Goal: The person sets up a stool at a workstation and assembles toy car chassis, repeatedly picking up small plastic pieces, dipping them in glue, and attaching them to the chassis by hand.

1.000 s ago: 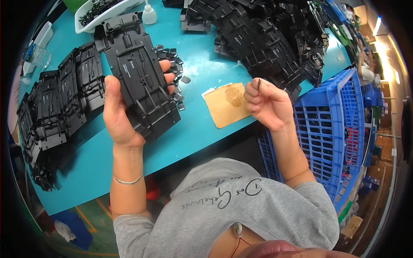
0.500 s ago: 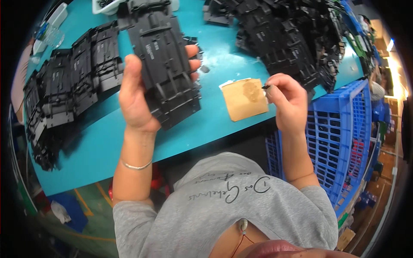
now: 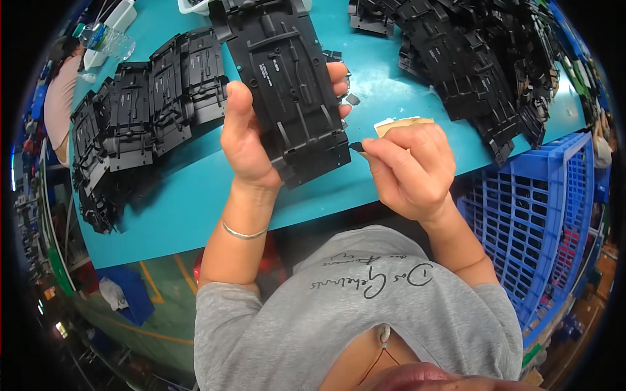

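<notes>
A long black plastic molded panel [image 3: 287,88] with ribs and small holes is held up over the table by my left hand [image 3: 251,140]. The thumb lies along its left edge and the fingertips wrap round its right edge. My right hand [image 3: 417,163] pinches a small black piece [image 3: 357,147] between thumb and forefinger, close to the panel's lower right corner and apart from it. Partly hidden behind that hand lies a tan card [image 3: 409,122] on the table. A few more small black pieces [image 3: 352,99] are on the tabletop, just right of my left fingertips.
Overlapping black panels [image 3: 134,111] stand in a row at the left of the turquoise table [image 3: 195,189]. A heap of similar panels [image 3: 456,72] fills the right. A blue plastic crate [image 3: 515,215] stands beside the front right edge. A clear bottle [image 3: 107,40] lies at the far left.
My right hand has moved left from the tan card toward the panel, carrying the small black piece. The whole view has shifted; my left hand still grips the panel.
</notes>
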`<state>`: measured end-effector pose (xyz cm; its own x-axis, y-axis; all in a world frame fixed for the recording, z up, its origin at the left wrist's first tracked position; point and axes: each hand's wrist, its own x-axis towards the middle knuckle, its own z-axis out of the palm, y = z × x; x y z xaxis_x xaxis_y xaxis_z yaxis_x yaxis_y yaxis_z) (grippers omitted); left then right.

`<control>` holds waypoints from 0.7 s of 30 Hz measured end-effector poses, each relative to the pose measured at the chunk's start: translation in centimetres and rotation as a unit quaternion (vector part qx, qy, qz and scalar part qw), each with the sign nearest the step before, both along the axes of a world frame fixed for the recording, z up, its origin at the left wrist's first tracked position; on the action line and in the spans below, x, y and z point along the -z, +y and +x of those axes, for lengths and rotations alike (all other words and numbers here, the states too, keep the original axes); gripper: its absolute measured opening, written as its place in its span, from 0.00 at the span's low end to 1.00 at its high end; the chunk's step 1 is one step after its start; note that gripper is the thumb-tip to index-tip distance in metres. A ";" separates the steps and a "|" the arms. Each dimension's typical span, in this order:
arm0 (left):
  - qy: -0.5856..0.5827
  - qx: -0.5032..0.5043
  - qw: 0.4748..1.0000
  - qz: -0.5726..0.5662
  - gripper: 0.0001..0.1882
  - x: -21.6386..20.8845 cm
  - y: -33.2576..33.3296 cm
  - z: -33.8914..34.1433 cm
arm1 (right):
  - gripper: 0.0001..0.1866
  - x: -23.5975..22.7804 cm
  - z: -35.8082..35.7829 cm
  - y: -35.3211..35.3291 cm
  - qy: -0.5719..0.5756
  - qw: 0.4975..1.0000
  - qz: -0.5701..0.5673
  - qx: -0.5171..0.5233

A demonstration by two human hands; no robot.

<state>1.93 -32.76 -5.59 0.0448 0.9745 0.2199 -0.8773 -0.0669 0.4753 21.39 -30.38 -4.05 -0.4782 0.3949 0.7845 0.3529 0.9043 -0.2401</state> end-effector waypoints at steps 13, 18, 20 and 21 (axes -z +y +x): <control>0.019 -0.007 1.000 0.002 0.46 0.2 0.0 0.1 | 0.11 0.6 -0.4 0.3 -0.025 0.999 0.029 -0.002; 0.035 -0.010 0.999 0.003 0.45 0.0 -0.1 0.1 | 0.11 0.4 -0.3 0.0 -0.037 0.999 0.021 -0.002; 0.044 -0.015 0.999 0.003 0.45 0.1 -0.2 0.2 | 0.12 0.4 -0.4 -0.1 -0.048 0.999 0.010 0.000; 0.045 -0.014 0.999 0.004 0.45 0.1 -0.2 0.2 | 0.12 0.5 -0.4 -0.1 -0.050 0.999 0.011 -0.004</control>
